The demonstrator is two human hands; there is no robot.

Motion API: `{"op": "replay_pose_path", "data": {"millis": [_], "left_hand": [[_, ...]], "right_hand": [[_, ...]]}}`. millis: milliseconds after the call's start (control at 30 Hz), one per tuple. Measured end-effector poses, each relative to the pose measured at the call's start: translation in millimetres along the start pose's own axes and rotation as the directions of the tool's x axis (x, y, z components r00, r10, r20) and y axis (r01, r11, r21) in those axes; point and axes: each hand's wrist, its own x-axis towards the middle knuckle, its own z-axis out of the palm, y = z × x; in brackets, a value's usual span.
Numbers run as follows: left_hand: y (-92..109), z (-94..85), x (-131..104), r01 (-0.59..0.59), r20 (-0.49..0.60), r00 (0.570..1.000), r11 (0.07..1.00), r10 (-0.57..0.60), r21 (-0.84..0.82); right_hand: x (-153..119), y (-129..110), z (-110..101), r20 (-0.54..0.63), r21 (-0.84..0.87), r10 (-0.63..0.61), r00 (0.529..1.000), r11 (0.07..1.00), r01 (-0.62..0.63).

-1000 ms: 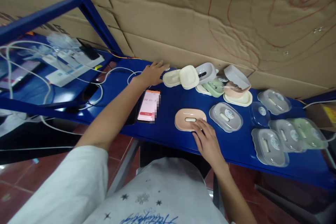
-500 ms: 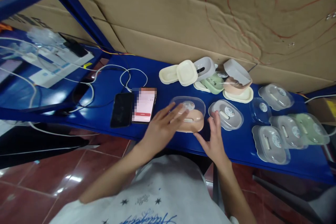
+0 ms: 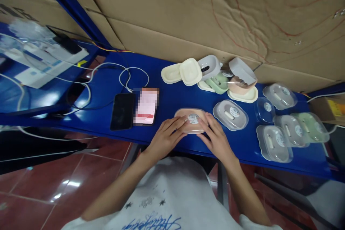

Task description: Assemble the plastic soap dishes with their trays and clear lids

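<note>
Half a second earlier, the clear lid had been set off toward the far side of the peach box; now it lay over the box. The left hand was at the box's nine o'clock and the right hand at its three o'clock. The grip of each was clamped on the peach box, fingers over the lid, thumb at the near edge; how hard they pressed, I could not tell. In my judgement the covering was almost done, though a fully seated rim could not be confirmed. The box was on the tabletop, at twelve o'clock from the person's shirt. The lid's round sticker had print too small for reading. The phone, near ten o'clock of the box, had a blocked-out screen. The shirt's blue script was cut off.
</note>
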Motion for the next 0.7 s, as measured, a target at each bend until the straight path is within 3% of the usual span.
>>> {"op": "replay_pose_path", "data": {"millis": [500, 600, 700], "left_hand": [[-9, 7.9, -9, -0.066, -0.005, 0.998, 0.996, 0.066, -0.052], [-13, 6.5, -9, -0.019, -0.004, 1.0, 0.991, 0.019, -0.134], [-22, 2.6, -4, 0.055, 0.068, 0.997, 0.974, -0.041, -0.22]], "right_hand": [[-12, -10, 9, -0.082, -0.051, 0.005, 0.997, 0.999, -0.009], [-14, -13, 7, -0.09, -0.049, 0.036, 0.995, 0.998, -0.041], [-11, -12, 3, -0.067, -0.039, 0.065, 0.996, 0.997, -0.067]]}}
